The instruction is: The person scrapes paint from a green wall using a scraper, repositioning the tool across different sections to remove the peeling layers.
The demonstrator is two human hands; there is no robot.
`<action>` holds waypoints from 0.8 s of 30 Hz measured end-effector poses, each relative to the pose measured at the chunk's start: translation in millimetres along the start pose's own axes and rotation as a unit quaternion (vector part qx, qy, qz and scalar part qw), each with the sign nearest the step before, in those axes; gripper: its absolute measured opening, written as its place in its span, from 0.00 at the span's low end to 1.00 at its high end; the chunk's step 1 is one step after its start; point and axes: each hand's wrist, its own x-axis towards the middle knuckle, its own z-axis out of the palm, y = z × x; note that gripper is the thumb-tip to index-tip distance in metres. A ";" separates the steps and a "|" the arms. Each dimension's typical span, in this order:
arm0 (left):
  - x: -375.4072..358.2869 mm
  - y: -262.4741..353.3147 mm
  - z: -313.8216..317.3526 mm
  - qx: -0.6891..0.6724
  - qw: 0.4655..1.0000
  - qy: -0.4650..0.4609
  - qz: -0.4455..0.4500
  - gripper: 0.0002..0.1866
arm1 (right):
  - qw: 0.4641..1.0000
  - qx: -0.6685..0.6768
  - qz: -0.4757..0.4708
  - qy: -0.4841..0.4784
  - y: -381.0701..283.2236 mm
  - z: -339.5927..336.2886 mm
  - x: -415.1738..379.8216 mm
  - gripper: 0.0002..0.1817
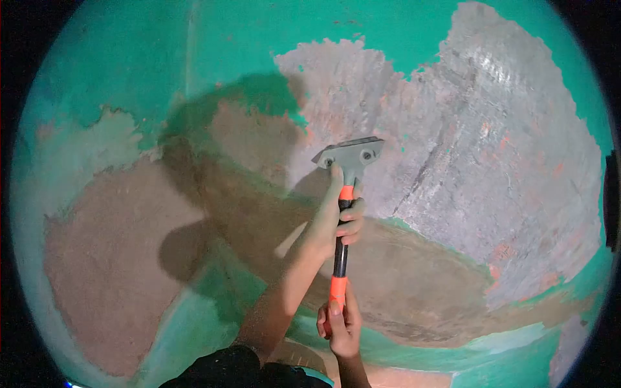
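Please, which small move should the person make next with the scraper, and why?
Probably push the scraper a little upward, toward the ragged edge of the green paint. Its blade faces that way and appears in front of the grey patch, while the left hand and right hand both grip the handle.

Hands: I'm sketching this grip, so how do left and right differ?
The left hand is higher, near the grey head; the right hand is lower, at the lower orange band. The left thumb reaches the head; the right thumb lies on the band. Both grip the scraper.
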 end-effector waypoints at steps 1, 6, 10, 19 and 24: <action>-2.3 3.2 -1.1 -0.008 1.000 0.010 0.005 0.28 | 1.000 -0.002 0.007 0.000 -1.9 2.9 4.1 0.32; -3.9 23.5 -2.7 0.022 0.998 0.051 0.035 0.28 | 1.000 -0.004 -0.005 0.017 -12.6 29.8 12.0 0.31; -11.9 24.0 -11.3 0.002 0.997 0.068 0.033 0.29 | 0.994 -0.092 -0.058 0.006 -3.6 22.7 6.2 0.32; -12.9 30.1 -12.8 0.021 0.998 0.052 0.030 0.28 | 0.987 -0.139 -0.077 0.020 -0.2 39.4 5.4 0.33; -12.3 32.6 -13.5 0.015 0.999 0.036 0.029 0.29 | 0.983 -0.166 -0.067 0.034 -2.5 38.9 5.9 0.33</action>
